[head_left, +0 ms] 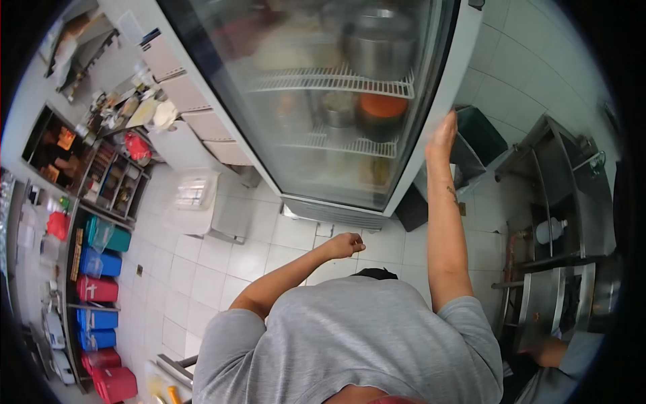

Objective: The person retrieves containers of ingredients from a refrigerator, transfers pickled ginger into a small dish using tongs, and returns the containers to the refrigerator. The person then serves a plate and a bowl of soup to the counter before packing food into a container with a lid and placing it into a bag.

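A tall glass-door fridge [333,165] stands in front of me, its door seemingly closed. My right hand [442,138] is at the right edge of the door frame, fingers bent around it as far as I can see. Nearer my body, my left hand [345,246] hangs in the air below the fridge, loosely curled, with nothing visible in it. Through the glass I see a large metal pot [380,47] on the upper wire shelf [330,82]. Under it are a container with an orange lid [383,104] and a smaller metal pot [338,111].
A dark green bin [481,131] stands right of the fridge. Metal shelving [548,182] lines the right side, where another person's arm [552,351] shows. To the left are a white box-like unit [229,209] bearing clear containers, and a rack with blue bins [101,262] and red bins [97,288].
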The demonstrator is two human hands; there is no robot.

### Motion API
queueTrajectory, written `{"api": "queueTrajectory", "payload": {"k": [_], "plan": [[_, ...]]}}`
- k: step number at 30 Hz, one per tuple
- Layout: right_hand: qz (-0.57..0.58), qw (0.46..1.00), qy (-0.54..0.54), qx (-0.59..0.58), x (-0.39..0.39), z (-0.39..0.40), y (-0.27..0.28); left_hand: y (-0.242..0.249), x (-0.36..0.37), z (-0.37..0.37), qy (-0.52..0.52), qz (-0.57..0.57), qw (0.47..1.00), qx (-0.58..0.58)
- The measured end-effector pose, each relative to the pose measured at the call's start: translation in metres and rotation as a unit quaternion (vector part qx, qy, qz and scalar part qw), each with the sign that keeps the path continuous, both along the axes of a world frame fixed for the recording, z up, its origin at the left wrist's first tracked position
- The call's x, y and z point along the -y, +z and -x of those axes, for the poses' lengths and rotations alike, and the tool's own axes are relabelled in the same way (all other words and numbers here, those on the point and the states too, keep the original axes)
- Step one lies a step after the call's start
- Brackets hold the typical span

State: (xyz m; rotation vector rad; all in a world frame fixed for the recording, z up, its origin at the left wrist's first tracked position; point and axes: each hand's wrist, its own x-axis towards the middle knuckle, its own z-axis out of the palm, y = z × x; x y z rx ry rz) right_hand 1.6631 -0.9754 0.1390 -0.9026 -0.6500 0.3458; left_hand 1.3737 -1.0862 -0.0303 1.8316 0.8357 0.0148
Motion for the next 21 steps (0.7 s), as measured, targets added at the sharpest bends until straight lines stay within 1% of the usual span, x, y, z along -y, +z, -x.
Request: {"api": "queueTrajectory", "payload": {"k": [1,2,3,4,5,6,8,9,11,12,13,15,17,18,19,21], "plan": [[-0.008,1.000,-0.008,0.019,0.010,0.010,0.003,-0.007,0.006,0.003,0.012,-0.008,1.000,0.004],[-0.023,0.999,0.000,-0.042,0.022,0.021,0.004,-0.016,0.014,0.007,0.021,-0.013,1.000,0.006],[-0.017,0.999,0.012,-0.035,0.039,0.034,0.005,-0.020,0.023,0.012,0.029,-0.017,0.999,0.009],[-0.008,0.999,0.022,-0.026,0.059,0.043,0.005,-0.007,0.030,0.013,0.013,0.017,0.999,-0.032],[0.000,0.999,0.032,-0.013,0.077,0.048,0.003,-0.010,0.039,0.015,0.022,0.020,0.999,-0.033],[0.014,0.999,0.013,0.038,0.089,0.052,-0.008,-0.015,0.045,0.016,0.030,0.021,0.999,-0.033],[0.012,0.997,0.004,0.077,0.127,0.081,-0.006,-0.028,0.053,0.018,0.035,0.011,0.998,-0.050],[0.034,0.997,0.072,0.011,0.152,0.096,0.001,-0.032,0.059,0.021,0.031,-0.012,0.998,-0.061],[0.052,0.984,0.166,-0.034,0.185,0.122,0.007,-0.039,0.072,0.030,0.021,-0.057,0.995,-0.083],[0.036,0.981,0.182,-0.061,0.187,0.131,0.007,-0.034,0.080,0.036,-0.001,-0.099,0.991,-0.095],[0.037,0.963,0.264,-0.033,0.189,0.131,0.013,-0.037,0.087,0.042,0.002,-0.106,0.988,-0.109],[0.046,0.933,0.353,-0.055,0.167,0.135,0.006,-0.056,0.101,0.064,0.015,-0.120,0.983,-0.141],[0.116,0.915,0.373,-0.096,0.139,0.133,-0.005,-0.122,0.101,0.100,-0.024,-0.104,0.994,-0.040],[0.150,0.904,0.383,-0.115,0.123,0.133,-0.011,-0.136,0.107,0.116,-0.019,-0.067,0.997,-0.040],[0.165,0.894,0.394,-0.132,0.108,0.134,-0.015,-0.140,0.118,0.131,0.005,-0.019,0.998,-0.060],[0.193,0.874,0.415,-0.164,0.076,0.135,-0.024,-0.144,0.140,0.162,0.086,0.082,0.986,-0.114]]}}
